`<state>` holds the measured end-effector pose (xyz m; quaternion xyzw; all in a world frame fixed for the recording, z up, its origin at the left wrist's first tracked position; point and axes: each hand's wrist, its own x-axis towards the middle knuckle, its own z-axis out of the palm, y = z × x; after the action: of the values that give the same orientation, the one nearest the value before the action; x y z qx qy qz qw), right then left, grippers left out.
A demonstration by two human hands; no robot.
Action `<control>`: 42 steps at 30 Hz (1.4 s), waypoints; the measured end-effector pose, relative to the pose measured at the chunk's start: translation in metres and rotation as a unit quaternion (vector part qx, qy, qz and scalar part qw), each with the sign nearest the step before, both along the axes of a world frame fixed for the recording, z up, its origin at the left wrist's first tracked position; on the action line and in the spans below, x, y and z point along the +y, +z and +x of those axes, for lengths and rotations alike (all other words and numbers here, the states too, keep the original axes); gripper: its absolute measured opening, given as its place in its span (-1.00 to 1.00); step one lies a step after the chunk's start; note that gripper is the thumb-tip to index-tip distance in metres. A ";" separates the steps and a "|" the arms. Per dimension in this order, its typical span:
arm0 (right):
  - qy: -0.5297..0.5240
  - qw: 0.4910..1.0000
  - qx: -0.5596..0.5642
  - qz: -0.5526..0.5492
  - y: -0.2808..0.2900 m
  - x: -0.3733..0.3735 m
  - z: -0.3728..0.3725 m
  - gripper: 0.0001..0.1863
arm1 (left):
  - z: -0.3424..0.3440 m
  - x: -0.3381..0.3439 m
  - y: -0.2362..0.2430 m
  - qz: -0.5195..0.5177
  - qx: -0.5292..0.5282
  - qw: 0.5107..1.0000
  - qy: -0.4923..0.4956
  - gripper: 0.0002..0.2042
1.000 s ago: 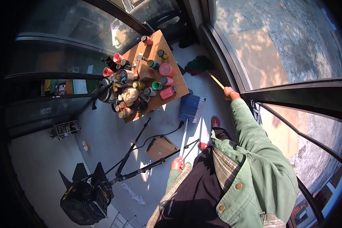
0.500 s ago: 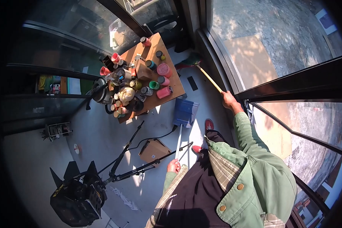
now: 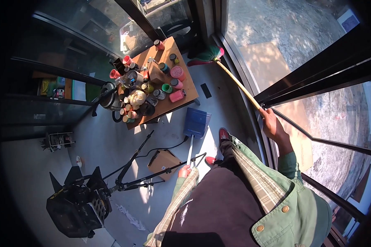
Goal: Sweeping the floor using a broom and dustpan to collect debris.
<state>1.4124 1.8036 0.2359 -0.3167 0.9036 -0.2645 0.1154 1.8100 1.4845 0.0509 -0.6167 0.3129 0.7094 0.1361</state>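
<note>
right hand (image 3: 270, 123) grips broom (image 3: 237, 83), handle slanting up-left toward bristles (image 3: 210, 55), upper centre; left hand (image 3: 184, 171), nearer dustpan (image 3: 197, 122), grips its handle; pan mid-frame, below bristles.

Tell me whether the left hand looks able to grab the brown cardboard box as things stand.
Probably not: the left hand is closed around the straight white handle of the blue plastic dustpan, and a long black stand leg crosses over the brown cardboard box.
</note>
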 end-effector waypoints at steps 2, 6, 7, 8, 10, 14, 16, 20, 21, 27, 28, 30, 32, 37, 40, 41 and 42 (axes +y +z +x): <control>-0.017 1.000 -0.001 -0.003 0.028 0.022 0.025 -0.49 | 0.001 -0.006 -0.009 -0.017 -0.029 0.999 -0.006 -0.78; -0.076 0.994 -0.066 0.038 0.035 0.042 0.044 -0.50 | 0.006 -0.018 -0.034 -0.033 -0.016 0.999 -0.010 -0.77; -0.084 0.993 -0.073 0.047 0.026 0.043 0.042 -0.49 | 0.013 -0.018 -0.041 -0.031 -0.001 0.999 -0.025 -0.76; -0.084 0.993 -0.069 0.042 0.012 0.036 0.033 -0.48 | 0.020 -0.020 -0.047 -0.030 0.013 0.999 -0.037 -0.75; -0.074 0.996 -0.042 -0.006 -0.019 0.021 0.013 -0.50 | 0.027 -0.027 -0.061 -0.004 0.012 0.998 -0.063 -0.71; -0.075 0.996 -0.046 -0.005 -0.072 -0.019 -0.039 -0.53 | 0.043 -0.014 -0.055 -0.003 -0.029 0.999 -0.035 -0.71; -0.046 0.999 -0.021 0.017 -0.082 -0.036 -0.055 -0.53 | 0.049 -0.004 -0.035 0.010 0.018 1.000 0.009 -0.71; -0.039 0.999 0.024 -0.023 -0.071 -0.038 -0.044 -0.51 | 0.048 0.013 -0.005 -0.020 0.018 0.999 0.019 -0.73; -0.046 0.998 0.016 -0.036 -0.065 -0.033 -0.037 -0.50 | 0.046 0.015 -0.002 -0.020 0.001 1.000 0.022 -0.74; -0.060 0.995 0.058 -0.055 -0.053 -0.003 -0.024 -0.42 | 0.048 0.028 -0.012 -0.121 0.031 0.991 -0.049 -0.72; -0.083 0.995 0.035 -0.034 -0.058 -0.005 -0.031 -0.45 | 0.050 0.028 -0.015 -0.089 0.021 0.995 -0.031 -0.71; -0.084 0.996 -0.003 -0.038 -0.068 -0.016 -0.053 -0.52 | 0.051 0.021 -0.022 -0.019 -0.014 1.000 0.016 -0.71; -0.062 0.998 0.004 -0.023 -0.079 -0.025 -0.060 -0.54 | 0.049 0.017 -0.026 -0.057 0.011 0.998 -0.027 -0.71; -0.032 0.998 0.043 -0.031 -0.082 -0.017 -0.028 -0.51 | 0.037 0.019 0.002 -0.023 0.047 0.999 0.009 -0.72; -0.034 0.999 0.015 -0.037 -0.080 -0.018 -0.018 -0.49 | 0.026 0.029 0.033 -0.083 0.025 0.995 -0.040 -0.75; -0.027 0.998 0.021 -0.055 -0.081 -0.024 -0.022 -0.50 | 0.023 0.031 0.042 -0.089 0.025 0.995 -0.040 -0.76; -0.037 0.999 -0.010 -0.010 -0.083 -0.033 -0.032 -0.50 | 0.019 0.031 0.048 -0.095 0.026 0.994 -0.041 -0.77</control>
<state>1.3802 1.7701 0.1526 -0.2813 0.9109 -0.2808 0.1111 1.8293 1.5153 0.0990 -0.5951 0.4076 0.6857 0.0976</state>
